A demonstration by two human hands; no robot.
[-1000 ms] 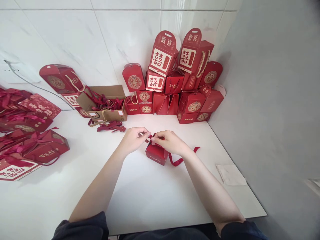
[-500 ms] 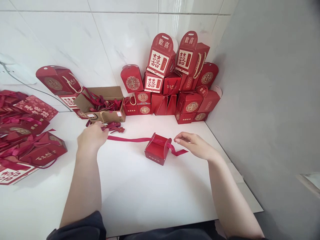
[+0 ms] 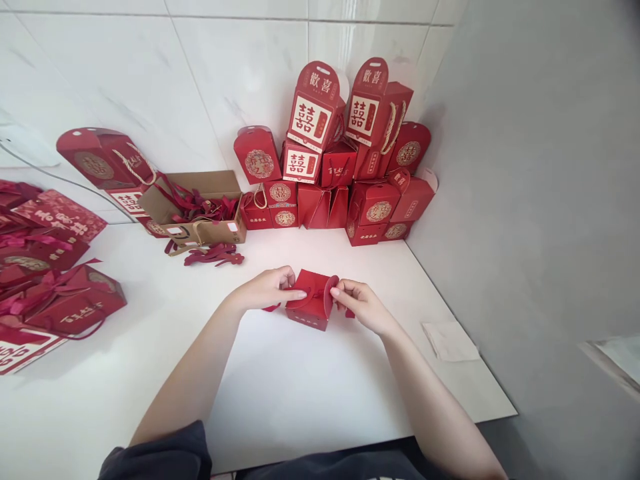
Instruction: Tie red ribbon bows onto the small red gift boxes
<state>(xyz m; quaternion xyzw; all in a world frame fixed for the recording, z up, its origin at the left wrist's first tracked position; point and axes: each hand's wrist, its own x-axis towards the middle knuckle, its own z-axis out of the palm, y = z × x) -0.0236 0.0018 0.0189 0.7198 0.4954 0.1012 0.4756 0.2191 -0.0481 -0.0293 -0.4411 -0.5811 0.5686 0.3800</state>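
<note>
A small red gift box [image 3: 307,317] stands on the white table in front of me. My left hand [image 3: 267,290] is at its left side, thumb pressed over the left rounded flap and fingers curled behind it. On the opposite side my right hand [image 3: 359,301] pinches the right rounded flap [image 3: 329,293] between thumb and fingers. Both flaps lean in towards the middle of the box top. A dark pink ribbon [image 3: 271,308] shows a short end below my left hand; its other end peeks out under my right fingers. The rest of the ribbon is mostly hidden.
An open cardboard box [image 3: 215,233] of ribbons stands behind, with a loose ribbon bundle [image 3: 214,255] before it. Red gift boxes [image 3: 310,120] are stacked against the tiled wall. Ribbon-tied boxes [image 3: 83,303] crowd the left. A folded white tissue [image 3: 450,341] lies at right.
My left hand has let go of the stretched ribbon and come right to the box. My right hand has moved left onto the right flap. Both flaps have folded inward.
</note>
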